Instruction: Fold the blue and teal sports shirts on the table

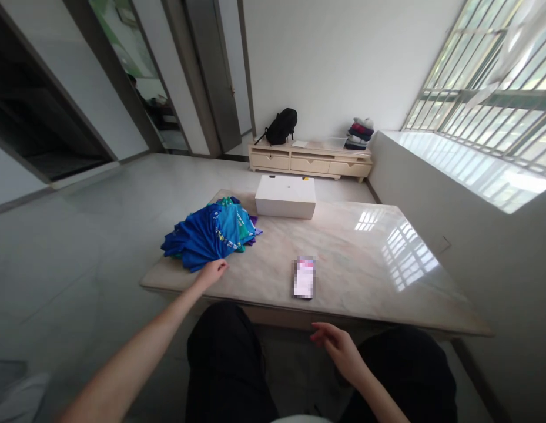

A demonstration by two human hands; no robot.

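Observation:
A loose heap of blue garments [202, 235], with teal, green and purple cloth in it and light printed lettering, lies at the left of the low marble-look table [343, 247]. My left hand [212, 271] is at the near edge of this heap, fingers curled in, with no cloth visibly gripped. In front of the table's near edge, above my lap, my right hand [337, 346] hovers with its fingers apart and holds nothing. A phone [304, 279], its screen lit and pixelated, rests on the table between the two hands.
A white box [285, 197] stands at the table's far edge. Beyond it, a low wooden cabinet [310, 163] bears a black backpack [282, 126] and a stack of folded clothes [359, 134]. A barred window [488, 94] is on the right. Another person is partly visible through a doorway.

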